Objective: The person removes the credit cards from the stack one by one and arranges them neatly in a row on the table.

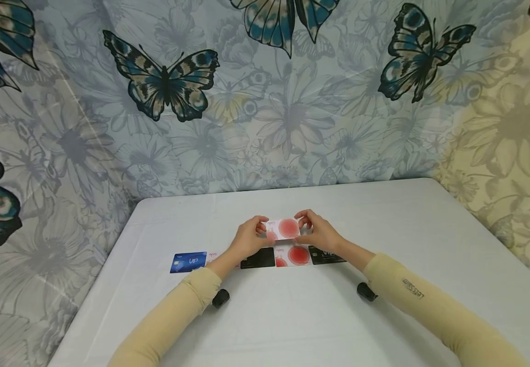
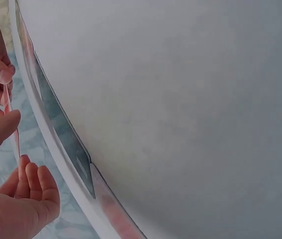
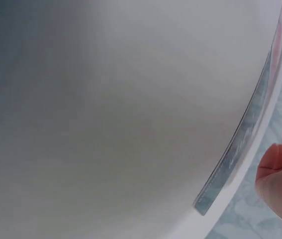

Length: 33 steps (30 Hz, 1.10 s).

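A white card with pink-red circles [image 1: 284, 229] is held up above the table between both hands. My left hand [image 1: 248, 237] pinches its left edge, and my right hand [image 1: 318, 232] pinches the right edge. The left wrist view catches the held card [image 2: 16, 142] nearly edge-on. Below it lies a row of cards: a blue VIP card [image 1: 188, 262] at the left end, a pink-and-white card [image 1: 211, 256] mostly hidden by the left wrist, a black card [image 1: 258, 259], a matching red-circle card [image 1: 293, 256], and another black card [image 1: 325, 256] partly behind the right hand.
The white table [image 1: 430, 229] reaches back to a butterfly-patterned backdrop [image 1: 292, 117]. One small black object [image 1: 221, 298] shows beside the left forearm, and a similar black object [image 1: 367, 291] beside the right.
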Each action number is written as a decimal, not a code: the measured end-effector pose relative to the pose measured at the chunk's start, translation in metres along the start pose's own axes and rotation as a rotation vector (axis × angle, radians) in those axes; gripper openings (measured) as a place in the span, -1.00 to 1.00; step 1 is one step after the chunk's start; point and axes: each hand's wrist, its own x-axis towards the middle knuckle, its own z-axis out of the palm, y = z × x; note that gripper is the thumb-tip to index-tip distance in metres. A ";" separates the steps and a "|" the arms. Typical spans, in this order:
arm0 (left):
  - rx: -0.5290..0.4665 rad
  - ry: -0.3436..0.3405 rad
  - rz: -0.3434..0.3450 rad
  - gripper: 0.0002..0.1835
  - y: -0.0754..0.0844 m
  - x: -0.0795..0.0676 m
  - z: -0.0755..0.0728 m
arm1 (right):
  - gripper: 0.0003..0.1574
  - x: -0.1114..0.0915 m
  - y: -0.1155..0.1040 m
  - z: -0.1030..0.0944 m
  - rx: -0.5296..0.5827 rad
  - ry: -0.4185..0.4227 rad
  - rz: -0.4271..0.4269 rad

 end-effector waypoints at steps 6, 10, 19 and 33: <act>0.019 -0.027 0.054 -0.39 0.002 -0.014 0.000 | -0.30 -0.014 -0.003 0.000 -0.010 -0.023 -0.006; 0.036 -0.046 0.084 -0.38 0.006 -0.022 -0.003 | -0.31 -0.022 -0.007 0.000 -0.003 -0.036 -0.001; 0.048 -0.117 0.125 -0.41 0.009 -0.042 -0.002 | -0.32 -0.046 -0.009 0.001 0.039 -0.073 0.036; 0.071 -0.154 0.145 -0.42 0.012 -0.055 0.003 | -0.31 -0.066 -0.008 0.002 0.058 -0.066 -0.008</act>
